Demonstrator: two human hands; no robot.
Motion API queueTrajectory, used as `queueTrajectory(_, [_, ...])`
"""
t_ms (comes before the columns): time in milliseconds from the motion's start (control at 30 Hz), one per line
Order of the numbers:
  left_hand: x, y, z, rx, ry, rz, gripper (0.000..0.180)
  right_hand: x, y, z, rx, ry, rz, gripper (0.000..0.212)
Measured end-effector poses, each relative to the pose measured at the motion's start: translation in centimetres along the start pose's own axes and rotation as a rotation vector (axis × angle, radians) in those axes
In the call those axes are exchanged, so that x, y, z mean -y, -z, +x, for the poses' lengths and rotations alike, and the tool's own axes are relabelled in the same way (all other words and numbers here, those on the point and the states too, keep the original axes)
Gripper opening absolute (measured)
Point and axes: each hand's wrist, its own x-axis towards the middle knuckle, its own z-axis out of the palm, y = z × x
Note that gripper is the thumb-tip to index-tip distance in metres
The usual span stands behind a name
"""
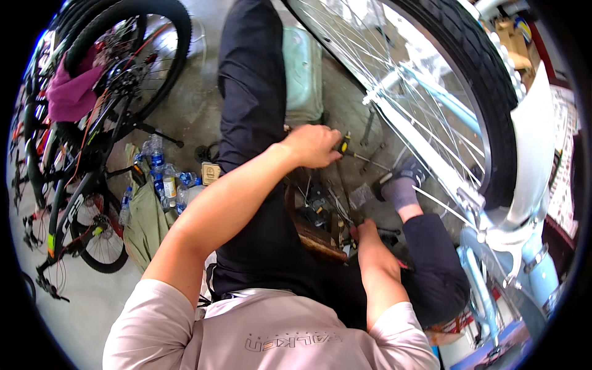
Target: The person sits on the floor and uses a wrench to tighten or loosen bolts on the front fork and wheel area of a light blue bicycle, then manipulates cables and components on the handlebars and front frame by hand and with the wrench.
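Observation:
My left hand [312, 146] is closed, reaching across my body, with its fingers against the handle of a yellow and black screwdriver [344, 146]. The screwdriver's metal shaft points right, toward my shoe. Below it, between my legs, is a brown tray or box [322, 246] of jumbled tools and small dark parts. My right hand [366, 228] reaches down at that box's right side, beside a long metal tool [340, 208] resembling pliers. Its fingers are hidden from this angle, so any object in them does not show.
A bicycle wheel [502, 117] with a pale blue frame and white mudguard [531, 148] rises close on my right. Several bicycles [92, 142] crowd the left, near plastic bottles [165, 179] and olive cloth [147, 216]. A pale green stool or case [303, 74] stands ahead; wrenches [369, 127] lie on the floor.

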Motion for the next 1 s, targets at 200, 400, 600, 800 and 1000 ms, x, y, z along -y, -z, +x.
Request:
queueTrajectory(200, [-0.6, -0.6, 0.1, 0.063, 0.038, 0.007, 0.041, 1.6, 0.4, 1.5, -0.048, -0.264, 0.246, 0.022])
queueTrajectory(400, [0.0, -1.3, -0.7, 0.088, 0.097, 0.021, 0.042, 1.0, -2.6, -2.3, -0.208, -0.26, 0.327, 0.012])
queueTrajectory(600, [-0.6, -1.3, 0.6, 0.115, 0.071, 0.012, 0.04, 1.8, -1.4, 1.4, -0.041, -0.104, 0.333, 0.022])
queueTrajectory(800, [-4.5, 0.1, 4.0, 0.071, -0.181, -0.044, 0.04, 7.8, 5.0, 9.5, 0.015, 0.116, 0.568, 0.021])
queueTrajectory(1000, [-1.8, -1.2, 2.1, 0.075, -0.042, -0.054, 0.037, 1.0, 0.3, -3.9, 0.197, -0.064, 0.526, 0.019])
